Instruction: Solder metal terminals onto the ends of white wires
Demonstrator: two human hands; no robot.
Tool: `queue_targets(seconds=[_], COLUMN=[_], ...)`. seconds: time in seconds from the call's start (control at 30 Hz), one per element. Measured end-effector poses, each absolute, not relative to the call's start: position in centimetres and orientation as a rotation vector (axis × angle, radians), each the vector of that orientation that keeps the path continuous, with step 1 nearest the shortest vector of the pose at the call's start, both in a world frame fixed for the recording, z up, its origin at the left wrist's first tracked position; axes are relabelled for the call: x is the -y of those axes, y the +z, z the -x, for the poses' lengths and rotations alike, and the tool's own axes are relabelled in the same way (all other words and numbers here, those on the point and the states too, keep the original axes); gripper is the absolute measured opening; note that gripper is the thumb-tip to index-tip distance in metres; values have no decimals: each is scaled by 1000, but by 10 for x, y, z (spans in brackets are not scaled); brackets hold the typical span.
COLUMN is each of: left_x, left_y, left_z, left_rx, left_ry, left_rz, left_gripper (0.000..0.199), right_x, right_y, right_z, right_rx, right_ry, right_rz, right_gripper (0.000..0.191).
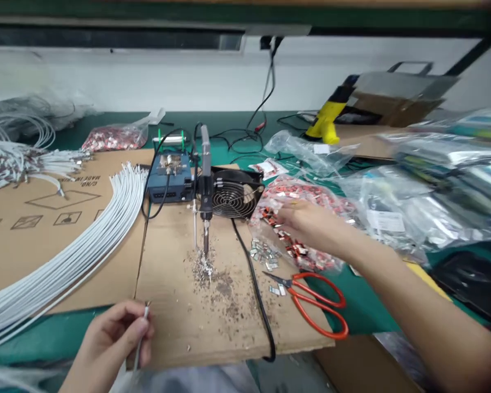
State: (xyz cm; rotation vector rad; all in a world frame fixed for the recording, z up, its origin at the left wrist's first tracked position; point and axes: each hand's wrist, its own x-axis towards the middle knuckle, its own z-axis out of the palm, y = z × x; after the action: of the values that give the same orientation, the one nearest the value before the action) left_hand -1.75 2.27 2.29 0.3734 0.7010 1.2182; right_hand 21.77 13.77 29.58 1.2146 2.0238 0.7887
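My left hand (110, 344) pinches a white cable (140, 344) between thumb and fingertips, at the near edge of the cardboard sheet (167, 289). My right hand (311, 226), fingers bunched, rests on a clear bag of red-and-silver terminals (306, 192); whether it pinches one, I cannot tell. Red-handled scissors (319, 305) lie just below it

Wiring workshop: a soldering station (169, 177) and fan (234, 196) stand between left grip (110, 344) and right grip (311, 224) on a green table (362, 305), white cables (65, 256) alongside.

Left hand (108, 344) low, fingers (141, 327) pinched, right hand (313, 226) extended forward, fingers (286, 218) loosely curled, right forearm (425, 311) stretched diagonally
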Motion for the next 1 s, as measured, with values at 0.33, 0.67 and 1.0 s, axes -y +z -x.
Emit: queue_targets(seconds=[0.33,0.67,1.0], left_x=[-103,-129,-121], left_y=[48,65,56], left_z=[28,10,14], left_rx=[-432,-351,-193], left_ry=[781,673,760], left_rz=[-1065,-1279,-1233], left_gripper=[23,23,22], right_x=[-85,-71,-71], right_y=[281,217,200], right_z=[-180,-158,-151], right_rx=[-2693,-2326,-2347], right_ry=[656,-592,-723], right_rz=[-1162,-2014,-2090], right_gripper=[20,16,16])
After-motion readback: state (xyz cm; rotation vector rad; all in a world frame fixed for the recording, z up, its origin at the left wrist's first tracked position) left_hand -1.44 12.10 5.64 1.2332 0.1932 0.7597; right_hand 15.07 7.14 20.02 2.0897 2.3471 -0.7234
